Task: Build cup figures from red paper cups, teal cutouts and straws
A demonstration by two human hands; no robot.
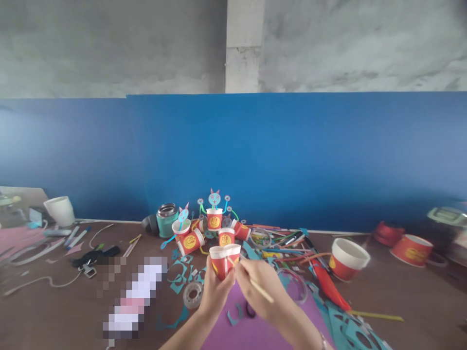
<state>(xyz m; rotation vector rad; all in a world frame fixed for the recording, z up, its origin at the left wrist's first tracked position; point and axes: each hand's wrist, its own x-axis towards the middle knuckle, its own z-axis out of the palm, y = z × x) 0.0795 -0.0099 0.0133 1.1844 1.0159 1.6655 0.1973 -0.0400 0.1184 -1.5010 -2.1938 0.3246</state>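
A red and white paper cup (220,257) is held upright in my left hand (215,287), its rim dented inward on the near side. My right hand (251,282) grips a thin pale stick (263,292) that looks wooden. The stick's far end is at the cup's front wall; whether it pierces the wall I cannot tell. Just beyond stand and lie similar red paper cups, one (214,219) topped by a blue paper cat figure (214,198) with pipe-cleaner arms. Below my hands lies a purple sheet (229,335).
A tape roll (192,295) and blue paper scraps (177,284) lie left of my hands. A teal thermos (167,221) stands behind. To the right are a large paper cup (349,260), a red-handled tool (330,286) and cut blue sheets (352,325). A blue partition (277,155) closes the back.
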